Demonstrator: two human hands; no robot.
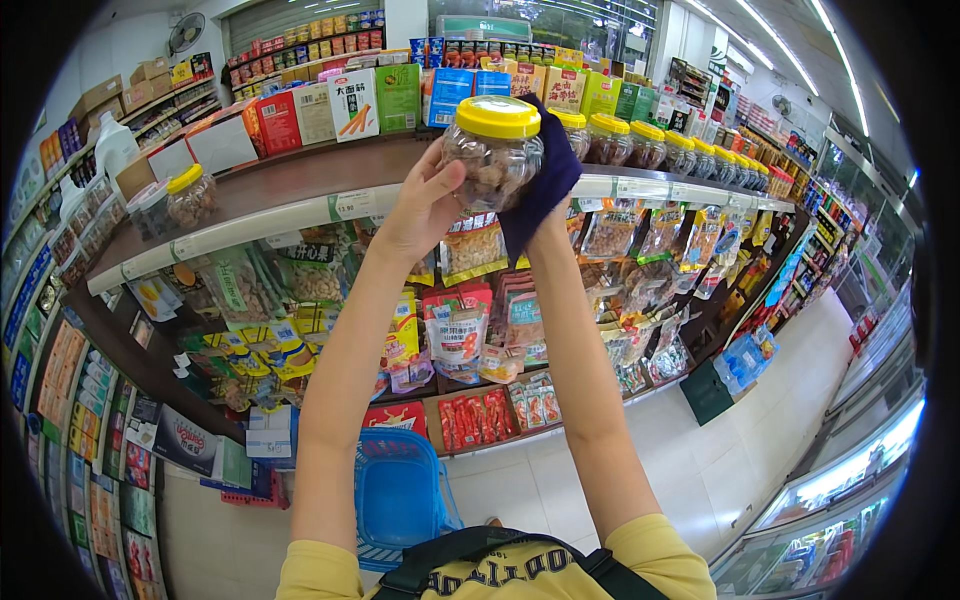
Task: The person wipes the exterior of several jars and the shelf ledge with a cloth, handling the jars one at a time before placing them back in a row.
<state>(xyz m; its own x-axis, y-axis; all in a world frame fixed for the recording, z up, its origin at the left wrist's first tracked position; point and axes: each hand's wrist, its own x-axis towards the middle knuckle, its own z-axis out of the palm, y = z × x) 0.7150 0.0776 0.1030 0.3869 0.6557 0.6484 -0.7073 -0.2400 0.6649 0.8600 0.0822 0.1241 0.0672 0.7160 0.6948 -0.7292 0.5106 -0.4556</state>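
My left hand (429,196) grips the left side of a clear plastic jar (487,169) with a yellow screw lid, held up over the front edge of the top shelf (315,176). Brown pieces fill the jar. A dark purple cloth (546,176) lies against its right side. My right hand (551,221) is behind that cloth, which hides most of its fingers. To the right, a row of similar yellow-lidded jars (646,146) stands along the shelf. Another such jar (190,196) stands at the shelf's left end, beside a white-lidded tub (150,204).
Boxed snacks (352,105) line the back of the top shelf. Bagged snacks (457,322) hang below its front edge. A blue plastic shopping basket (397,487) is on the floor by my body. Wrapped bottles (746,360) stand at the right end of the shelf unit.
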